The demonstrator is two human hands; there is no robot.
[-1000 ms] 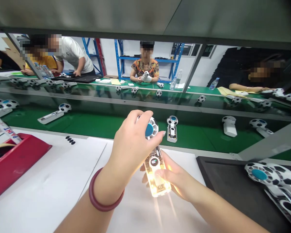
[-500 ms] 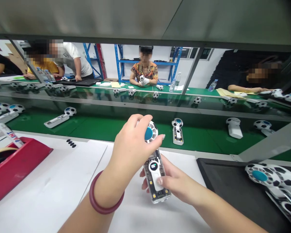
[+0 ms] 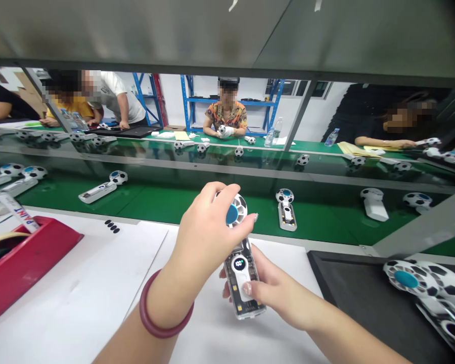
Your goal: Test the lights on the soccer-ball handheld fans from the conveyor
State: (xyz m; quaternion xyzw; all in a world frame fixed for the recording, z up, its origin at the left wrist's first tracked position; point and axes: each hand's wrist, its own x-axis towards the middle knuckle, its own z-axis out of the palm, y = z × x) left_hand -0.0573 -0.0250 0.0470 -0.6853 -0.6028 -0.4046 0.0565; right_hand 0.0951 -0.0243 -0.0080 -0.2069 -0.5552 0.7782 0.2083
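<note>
Here is the handheld fan, up above the white work surface, its football-patterned head tipped away from the wearer, the little screen reading 100. The left hand has its fingers curled over that head, thumb along the near side. The right hand wraps the clear-cased body from the right, thumb pressed to the white panel below the screen. Both grips are closed around the one fan! A dark red bracelet circles the left wrist. Over on the left sits a red holder, four black ovals lying near it. On the right, a black tray carries more fans. Beyond, others lie spaced along the green belt; across it, a co-worker holds another.
</note>
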